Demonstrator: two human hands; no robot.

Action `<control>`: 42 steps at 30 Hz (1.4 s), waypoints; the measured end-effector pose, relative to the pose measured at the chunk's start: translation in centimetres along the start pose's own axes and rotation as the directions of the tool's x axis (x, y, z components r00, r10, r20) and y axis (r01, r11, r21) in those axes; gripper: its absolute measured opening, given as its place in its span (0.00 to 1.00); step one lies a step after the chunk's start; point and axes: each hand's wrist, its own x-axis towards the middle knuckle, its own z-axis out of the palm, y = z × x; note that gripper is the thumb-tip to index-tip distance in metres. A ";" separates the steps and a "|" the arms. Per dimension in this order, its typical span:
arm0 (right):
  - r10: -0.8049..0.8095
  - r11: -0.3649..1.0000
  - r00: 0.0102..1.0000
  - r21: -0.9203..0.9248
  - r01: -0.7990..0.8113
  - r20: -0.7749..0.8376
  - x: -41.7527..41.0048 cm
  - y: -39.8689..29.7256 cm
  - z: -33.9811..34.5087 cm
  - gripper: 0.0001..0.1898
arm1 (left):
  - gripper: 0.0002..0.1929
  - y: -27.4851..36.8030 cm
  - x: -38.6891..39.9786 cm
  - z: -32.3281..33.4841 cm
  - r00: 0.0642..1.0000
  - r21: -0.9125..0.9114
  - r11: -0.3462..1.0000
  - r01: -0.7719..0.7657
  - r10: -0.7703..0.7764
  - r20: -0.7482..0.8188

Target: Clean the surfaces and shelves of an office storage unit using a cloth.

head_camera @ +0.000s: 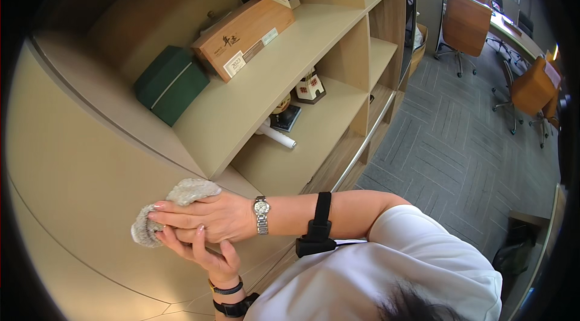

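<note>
My right hand (213,217), with a metal-banded watch on its wrist, lies back upward over a crumpled greyish cloth (192,190) on a beige cabinet panel (90,176). The cloth bulges out above the knuckles and beyond the fingertips. From below, my left hand (204,253) reaches up beside it, fingers partly bent and thumb apart. Its fingertips are against the lower edge of my right hand, close to the cloth; whether they grip the cloth is hidden. Black straps sit on both arms.
Above my hands, a shelf (272,63) holds a green box (172,85) and a wooden box (247,33) bearing writing. A small house model (310,87) and a white cylindrical object (278,136) occupy the lower shelf. Office chairs (466,22) stand on grey carpet at the upper right.
</note>
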 end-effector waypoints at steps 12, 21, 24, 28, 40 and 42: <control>0.136 0.990 0.991 -0.035 -0.135 0.020 -0.3 -1.8 0.4 0.26 | 0.22 0.1 -0.2 -1.9 0.988 -0.037 0.999 -0.004 0.009 0.156; 0.049 0.996 0.999 -0.068 -0.049 0.007 5.2 -5.8 4.7 0.30 | 0.25 -4.1 -0.6 -7.5 1.000 0.006 1.000 -0.007 0.007 0.015; -0.004 0.994 1.000 -0.114 0.003 -0.009 6.7 -7.6 6.7 0.34 | 0.23 -5.9 -1.8 -9.1 0.999 0.004 1.000 0.008 -0.008 -0.039; -0.039 0.991 0.999 -0.132 0.034 -0.037 8.5 -10.0 9.1 0.23 | 0.23 -8.1 -3.9 -11.6 0.997 0.019 1.000 0.020 -0.018 -0.076; -0.221 0.956 0.970 -0.173 0.235 0.099 8.8 -13.1 16.7 0.28 | 0.25 -13.0 -10.6 -12.6 0.971 -0.019 0.985 0.169 -0.169 -0.171; -0.213 0.956 0.963 -0.168 0.240 0.165 9.1 -13.7 16.7 0.31 | 0.25 -13.2 -11.2 -12.8 0.960 -0.053 0.981 0.189 -0.196 -0.198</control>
